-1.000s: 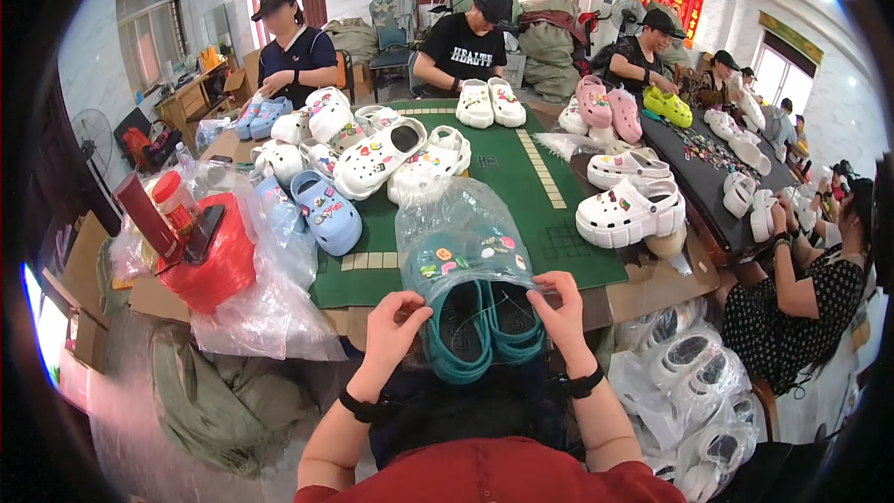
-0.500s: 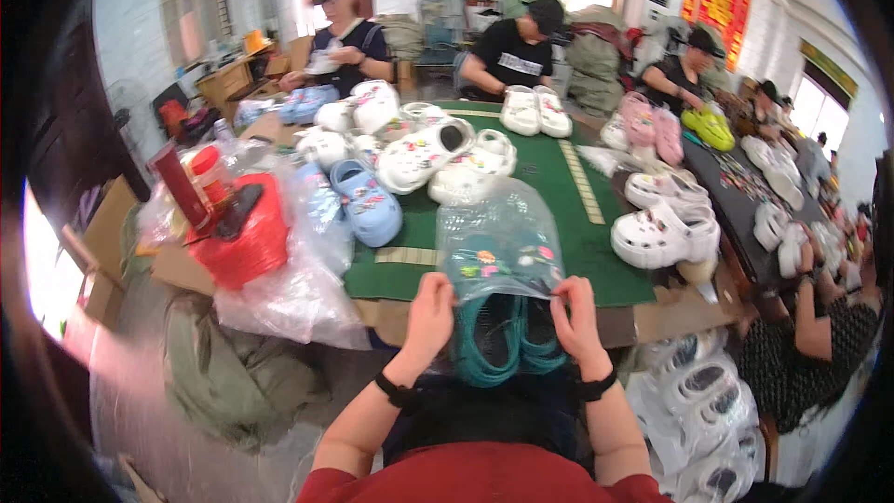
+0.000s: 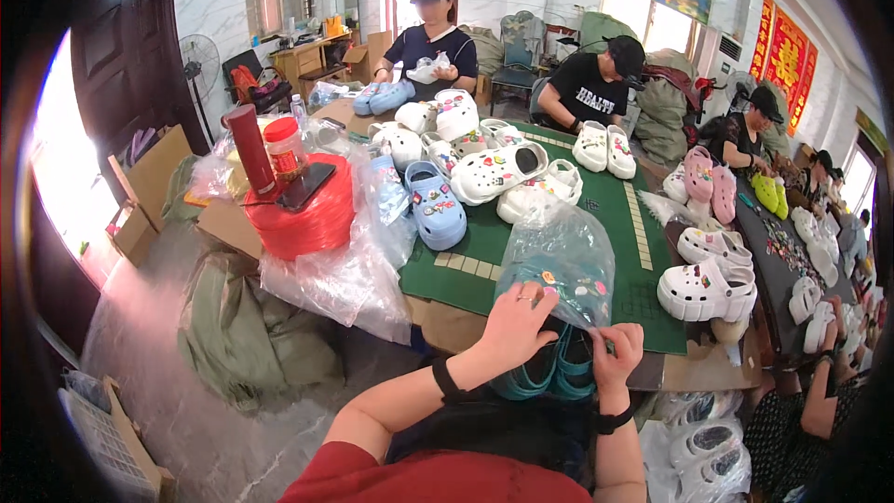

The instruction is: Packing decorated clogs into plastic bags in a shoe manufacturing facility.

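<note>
Pinching limp, probably slippery bag [image 3: 570, 235] by rim with right fingers [image 3: 611, 345]; resting half-open left fingers [image 3: 528, 304], hold unclear, above clogs [image 3: 562, 373].

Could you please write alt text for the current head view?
A person's left hand lies over a clear bag partly covering teal clogs while the right hand pinches its edge. White clogs rest on the green mat ahead; co-workers are beyond.

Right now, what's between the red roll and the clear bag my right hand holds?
In the head view, from the red roll to the clear bag: crumpled plastic, a blue clog, then green mat with pale tiles.
</note>
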Demonstrator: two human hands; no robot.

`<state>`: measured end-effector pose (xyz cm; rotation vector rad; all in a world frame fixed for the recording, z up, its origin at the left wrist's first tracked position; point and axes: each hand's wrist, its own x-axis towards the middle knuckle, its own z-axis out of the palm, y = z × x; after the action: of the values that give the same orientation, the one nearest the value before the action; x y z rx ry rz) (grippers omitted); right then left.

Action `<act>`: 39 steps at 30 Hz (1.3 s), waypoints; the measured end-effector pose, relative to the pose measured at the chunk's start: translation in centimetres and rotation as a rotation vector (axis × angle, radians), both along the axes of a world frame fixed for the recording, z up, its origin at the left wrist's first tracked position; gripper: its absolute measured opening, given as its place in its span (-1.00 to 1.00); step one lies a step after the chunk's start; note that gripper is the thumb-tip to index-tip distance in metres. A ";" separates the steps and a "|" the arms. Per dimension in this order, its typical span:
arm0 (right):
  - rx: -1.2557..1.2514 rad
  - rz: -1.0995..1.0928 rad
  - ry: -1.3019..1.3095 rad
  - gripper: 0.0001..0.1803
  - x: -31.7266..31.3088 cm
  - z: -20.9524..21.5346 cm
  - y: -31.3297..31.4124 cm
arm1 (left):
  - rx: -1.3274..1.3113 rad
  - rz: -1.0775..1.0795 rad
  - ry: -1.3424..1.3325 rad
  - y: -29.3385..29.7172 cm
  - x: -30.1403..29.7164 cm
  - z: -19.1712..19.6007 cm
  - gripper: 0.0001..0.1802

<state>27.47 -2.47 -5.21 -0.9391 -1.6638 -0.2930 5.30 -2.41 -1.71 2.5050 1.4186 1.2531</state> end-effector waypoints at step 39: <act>-0.699 0.398 0.455 -0.29 2.1 -4.3 -3.8 | -0.601 -0.337 -0.426 -3.2 -5.2 -8.0 0.62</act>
<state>29.59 -6.31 -9.50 -1.0421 -1.4847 0.7667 0.06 -5.66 -9.71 1.8379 1.0171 1.0151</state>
